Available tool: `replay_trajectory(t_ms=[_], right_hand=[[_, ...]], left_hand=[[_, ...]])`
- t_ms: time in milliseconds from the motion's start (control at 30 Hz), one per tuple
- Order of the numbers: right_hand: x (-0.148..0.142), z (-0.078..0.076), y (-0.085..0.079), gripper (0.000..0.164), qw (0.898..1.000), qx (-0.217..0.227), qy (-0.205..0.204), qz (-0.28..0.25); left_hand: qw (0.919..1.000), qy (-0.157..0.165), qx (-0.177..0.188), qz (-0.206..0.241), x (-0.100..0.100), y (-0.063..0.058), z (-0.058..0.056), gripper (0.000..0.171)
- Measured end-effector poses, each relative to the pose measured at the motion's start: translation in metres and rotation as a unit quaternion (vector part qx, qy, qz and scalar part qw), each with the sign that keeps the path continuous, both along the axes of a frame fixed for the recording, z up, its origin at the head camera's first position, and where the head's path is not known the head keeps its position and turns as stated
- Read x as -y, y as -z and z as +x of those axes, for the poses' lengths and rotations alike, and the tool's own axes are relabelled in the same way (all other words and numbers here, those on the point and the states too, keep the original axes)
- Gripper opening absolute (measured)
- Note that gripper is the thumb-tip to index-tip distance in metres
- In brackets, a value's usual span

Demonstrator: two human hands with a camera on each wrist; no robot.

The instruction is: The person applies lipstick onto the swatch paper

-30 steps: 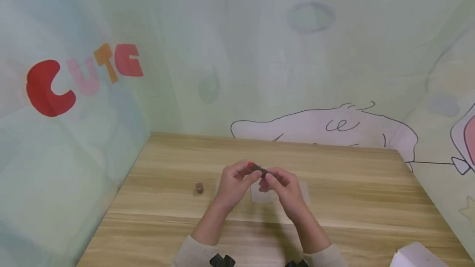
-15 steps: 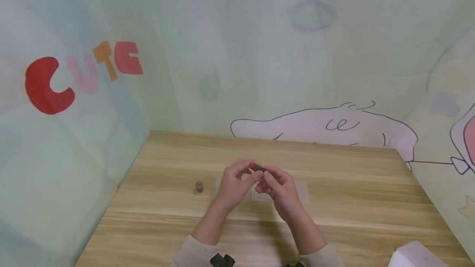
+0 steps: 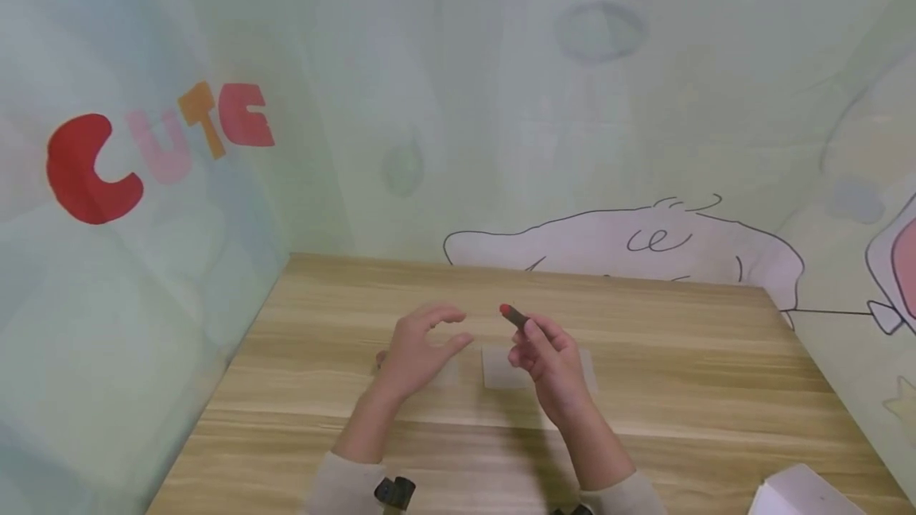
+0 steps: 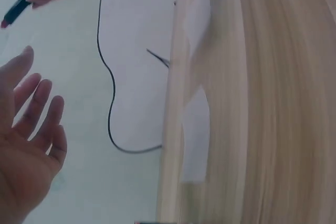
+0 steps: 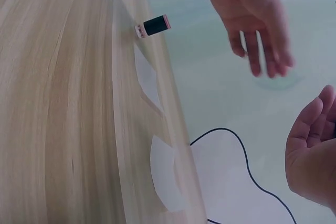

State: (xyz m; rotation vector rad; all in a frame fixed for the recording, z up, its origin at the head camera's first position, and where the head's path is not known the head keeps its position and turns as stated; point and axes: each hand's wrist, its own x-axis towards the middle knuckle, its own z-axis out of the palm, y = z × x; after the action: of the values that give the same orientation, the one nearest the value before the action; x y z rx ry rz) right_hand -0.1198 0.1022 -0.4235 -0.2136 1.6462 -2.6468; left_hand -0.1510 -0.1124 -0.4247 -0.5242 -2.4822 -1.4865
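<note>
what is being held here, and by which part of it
A dark stick, held in the right hand toward the end away from its red tip. The left hand holds nothing.

Left hand (image 3: 422, 350) off the red-tipped stick (image 3: 515, 316), shifted left, now mostly hiding the small cylinder (image 3: 381, 358) in head view. Right hand (image 3: 553, 364) now holds the stick alone.

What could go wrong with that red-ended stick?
Only the right grip holds the dark stick, so it might slip and drop. Its red end might leave a mark if it touched the pale sheets. If lowered, the left grip could knock over the small upright cylinder.
</note>
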Motion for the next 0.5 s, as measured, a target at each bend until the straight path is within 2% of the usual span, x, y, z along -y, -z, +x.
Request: replay_trajectory(t_ms=[267,500], right_hand=[[-0.002,0.000,0.002,0.022,1.000,0.015,0.012,0.004],[-0.002,-0.002,0.003,0.022,1.000,0.020,0.019,0.007]], left_hand=[[0.9939,-0.017,-0.013,-0.108,0.031,0.012,-0.007,0.031],[0.9808,-0.026,-0.019,-0.192,0.049,0.019,-0.010,0.029]])
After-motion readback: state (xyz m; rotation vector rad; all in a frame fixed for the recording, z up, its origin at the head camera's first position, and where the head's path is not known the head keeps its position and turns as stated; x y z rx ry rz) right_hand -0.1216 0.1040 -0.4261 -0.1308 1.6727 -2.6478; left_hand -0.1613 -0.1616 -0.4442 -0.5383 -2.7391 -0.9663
